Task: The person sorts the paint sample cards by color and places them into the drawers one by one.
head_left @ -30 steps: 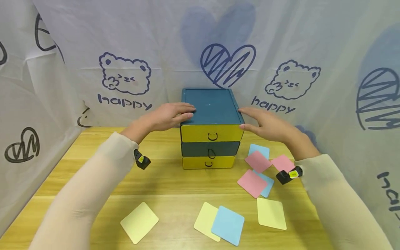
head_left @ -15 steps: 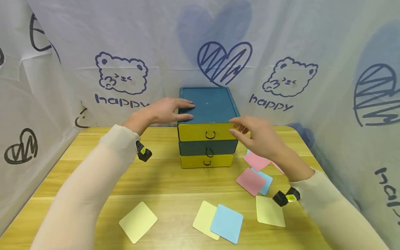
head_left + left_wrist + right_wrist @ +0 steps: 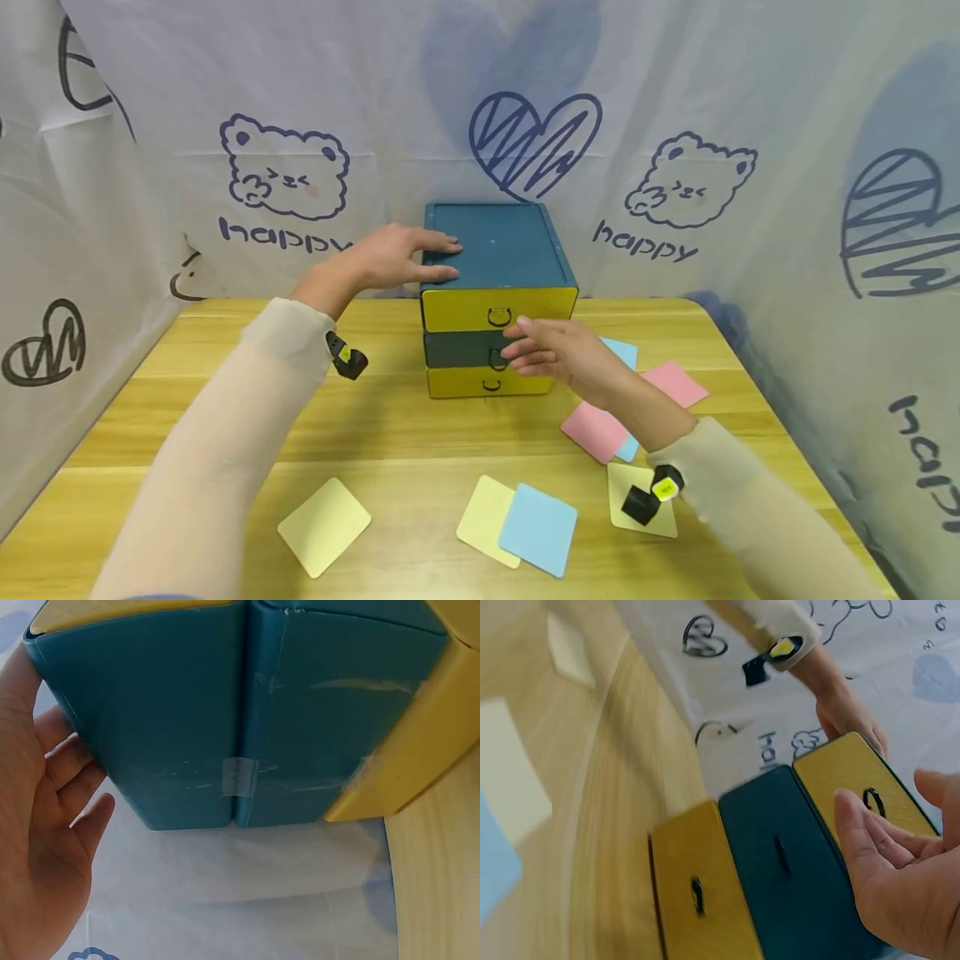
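A small three-drawer box [image 3: 495, 246] stands toward the back of the table, with a blue top, yellow top and bottom drawers and a dark teal middle drawer. Each drawer front carries a black loop handle [image 3: 498, 317]. My left hand [image 3: 393, 257] rests on the box's left top edge, thumb and fingers extended. From the left wrist view, that hand [image 3: 56, 802] lies along the box's teal side, which has clear tape on it. My right hand [image 3: 566, 354] hovers before the right part of the drawer fronts, fingers loosely bent and holding nothing. In the right wrist view all the drawers look closed.
Pink cards [image 3: 596, 432] and blue cards [image 3: 621, 352] lie right of the box, partly hidden by my right arm. Nearer the front are a yellow card [image 3: 324, 527], a blue card [image 3: 538, 529] overlapping another yellow one, and a yellow card under the right wrist. A printed curtain hangs behind.
My right hand has left the box's right edge and moved left and down to the drawer fronts. The left hand stays on the top edge. The view shifts slightly.
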The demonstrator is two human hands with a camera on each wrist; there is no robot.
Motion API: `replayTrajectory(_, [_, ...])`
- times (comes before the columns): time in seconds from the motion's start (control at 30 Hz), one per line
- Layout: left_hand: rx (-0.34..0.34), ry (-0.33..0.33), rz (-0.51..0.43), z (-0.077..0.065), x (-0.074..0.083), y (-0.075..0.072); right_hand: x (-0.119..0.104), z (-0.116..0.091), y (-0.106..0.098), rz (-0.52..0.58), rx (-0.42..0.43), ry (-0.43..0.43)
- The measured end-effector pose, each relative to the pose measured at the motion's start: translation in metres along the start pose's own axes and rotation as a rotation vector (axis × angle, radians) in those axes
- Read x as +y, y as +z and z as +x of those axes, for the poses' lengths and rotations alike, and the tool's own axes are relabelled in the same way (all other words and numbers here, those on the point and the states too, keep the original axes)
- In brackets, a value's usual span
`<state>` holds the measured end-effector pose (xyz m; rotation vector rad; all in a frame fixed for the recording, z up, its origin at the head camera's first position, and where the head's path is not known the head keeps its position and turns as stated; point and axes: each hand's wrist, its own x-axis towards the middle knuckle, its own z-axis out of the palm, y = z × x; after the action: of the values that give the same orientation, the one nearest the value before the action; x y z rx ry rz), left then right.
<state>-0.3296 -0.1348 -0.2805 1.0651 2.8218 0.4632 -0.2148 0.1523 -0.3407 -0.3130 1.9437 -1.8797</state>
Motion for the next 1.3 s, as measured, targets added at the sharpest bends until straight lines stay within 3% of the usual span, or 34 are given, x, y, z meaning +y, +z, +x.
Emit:
replayTrajectory(0.27, [-0.017,0.01,-0.036,0.003,0.001,-0.002,0.001,0.015,0.013,0.37,0.06,0.124])
replayTrajectory(0.43, [-0.035,0.005,-0.036,0.004,0.004,-0.002,0.001,0.019,0.017,0.484,0.093,0.132])
replayTrajectory(0.7, [-0.038,0.006,-0.037,0.006,0.004,0.003,0.006,0.012,0.022,0.53,0.097,0.147])
replayTrajectory(1.0, [-0.034,0.01,-0.035,0.008,0.003,-0.007,0.003,-0.012,0.026,0.445,0.019,0.136])
replayTrajectory(1.3, [-0.052,-0.004,-0.02,0.006,-0.001,-0.009,0.011,-0.036,0.036,0.442,-0.077,0.118])
